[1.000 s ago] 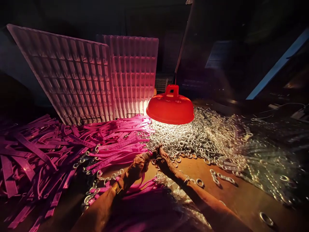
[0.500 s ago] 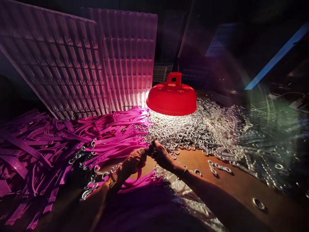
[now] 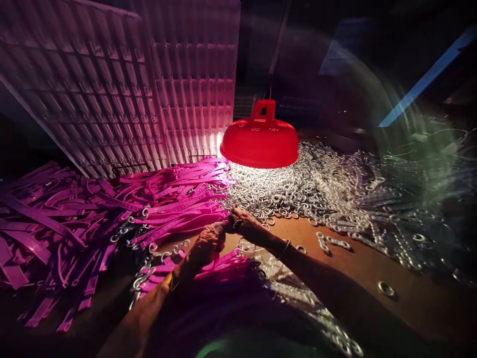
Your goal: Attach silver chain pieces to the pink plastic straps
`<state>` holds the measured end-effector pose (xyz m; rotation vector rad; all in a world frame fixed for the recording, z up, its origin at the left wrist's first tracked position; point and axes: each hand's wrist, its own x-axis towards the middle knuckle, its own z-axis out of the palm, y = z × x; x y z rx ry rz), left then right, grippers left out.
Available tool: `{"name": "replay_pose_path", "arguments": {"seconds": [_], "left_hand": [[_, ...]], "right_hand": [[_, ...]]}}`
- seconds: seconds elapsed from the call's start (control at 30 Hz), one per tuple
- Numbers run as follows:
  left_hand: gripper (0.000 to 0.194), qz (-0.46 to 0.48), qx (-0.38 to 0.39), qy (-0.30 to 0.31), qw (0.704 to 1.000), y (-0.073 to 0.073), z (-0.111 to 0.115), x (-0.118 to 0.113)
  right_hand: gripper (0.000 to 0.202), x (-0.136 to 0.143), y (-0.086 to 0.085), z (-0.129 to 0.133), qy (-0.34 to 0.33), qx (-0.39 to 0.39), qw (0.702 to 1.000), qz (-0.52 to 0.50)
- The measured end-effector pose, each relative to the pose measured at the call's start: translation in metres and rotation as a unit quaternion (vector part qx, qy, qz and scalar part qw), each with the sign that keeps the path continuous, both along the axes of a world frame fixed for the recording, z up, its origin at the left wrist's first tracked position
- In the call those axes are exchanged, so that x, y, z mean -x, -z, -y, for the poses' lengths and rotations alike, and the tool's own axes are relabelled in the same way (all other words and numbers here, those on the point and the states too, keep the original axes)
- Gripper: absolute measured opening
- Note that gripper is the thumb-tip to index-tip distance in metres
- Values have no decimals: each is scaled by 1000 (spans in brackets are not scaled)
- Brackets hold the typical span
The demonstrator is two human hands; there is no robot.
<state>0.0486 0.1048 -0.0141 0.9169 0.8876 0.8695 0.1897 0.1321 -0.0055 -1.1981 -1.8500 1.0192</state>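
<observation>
My left hand [image 3: 207, 244] and my right hand [image 3: 245, 224] meet fingertip to fingertip at the edge of a big heap of metal rings [image 3: 298, 191]. The left hand is closed on a pink plastic strap [image 3: 219, 259] that trails back toward me. My right hand pinches something small against the strap's end, likely a ring, too dim to tell. A bracelet sits on my right wrist and a band on my left. A pile of pink straps [image 3: 112, 209] with rings fitted lies to the left.
A red lamp [image 3: 260, 141] hangs low over the rings and lights them. White ribbed panels [image 3: 130, 89] lean at the back left. Loose rings [image 3: 385, 288] dot the brown tabletop [image 3: 372, 268]. More straps lie under my forearms. The surroundings are dark.
The view has tilted and shifted, so the lamp and panels sit higher and further left. My hands stay joined at the strap end, a little further up in the frame.
</observation>
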Motion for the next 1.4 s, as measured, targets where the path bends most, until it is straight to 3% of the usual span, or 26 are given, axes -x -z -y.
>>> {"name": "replay_pose_path", "arguments": {"seconds": [0.1, 0.27, 0.47, 0.57, 0.7, 0.83, 1.0, 1.13, 1.3, 1.4], "left_hand": [[37, -12, -6, -11, 1000, -1, 5, 1], [33, -37, -24, -15, 999, -5, 18, 0], [35, -63, -17, -24, 998, -9, 20, 9], [35, -86, -3, 6, 996, -30, 13, 17], [31, -111, 27, 53, 992, -70, 13, 27], [31, -146, 25, 167, 975, -90, 29, 32], [32, -110, 36, 208, 971, -75, 56, 28], [38, -68, 62, 207, 974, -58, 82, 28], [33, -53, 29, 189, 980, -53, 112, 29], [30, -7, 53, 160, 986, -50, 127, 27]], "right_hand": [[17, 0, -4, 9, 39, -14, 999, 25], [16, 1, -11, 5, -60, 56, 996, -17], [17, 10, -14, 0, -74, 42, 996, -23], [16, 4, -31, 11, -108, 20, 994, 22], [23, -10, -62, 44, -145, -10, 982, 117], [26, -18, -74, 87, -153, 2, 972, 176], [12, -25, -55, 125, -102, 52, 971, 208], [17, -30, -38, 142, -145, 88, 969, 180], [24, -30, -44, 159, -169, 104, 971, 134], [24, -30, -49, 167, -155, 133, 971, 123]]}}
